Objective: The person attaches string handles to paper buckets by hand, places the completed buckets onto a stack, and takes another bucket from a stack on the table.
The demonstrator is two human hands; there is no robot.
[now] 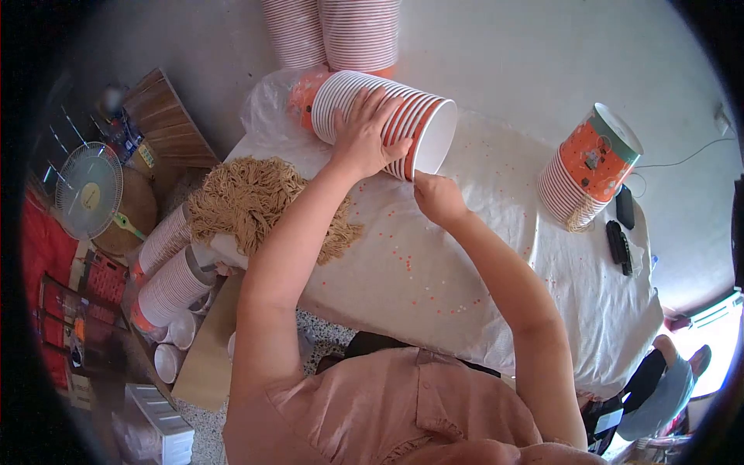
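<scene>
A nested stack of paper buckets (372, 105) lies on its side on the cloth-covered table, its white open mouth facing right. Across its ridged rims spreads my left hand (363, 133), fingers and thumb gripping the stack from above. My right hand (440, 198) is closed at the lower edge of the end bucket's mouth, pinching the rim; its fingertips are partly hidden. Beside my left forearm lies a heap of tan string (248, 198). Another bucket stack (585, 170), orange and green, rests at the right with string hanging at its side.
Small orange and white dots are scattered over the white tablecloth (496, 256). Tall bucket stacks (360, 35) rise at the back. Dark objects (618, 246) lie near the right edge. At left are more bucket stacks (174, 287) and a fan (89, 190). A person (666, 387) is at lower right.
</scene>
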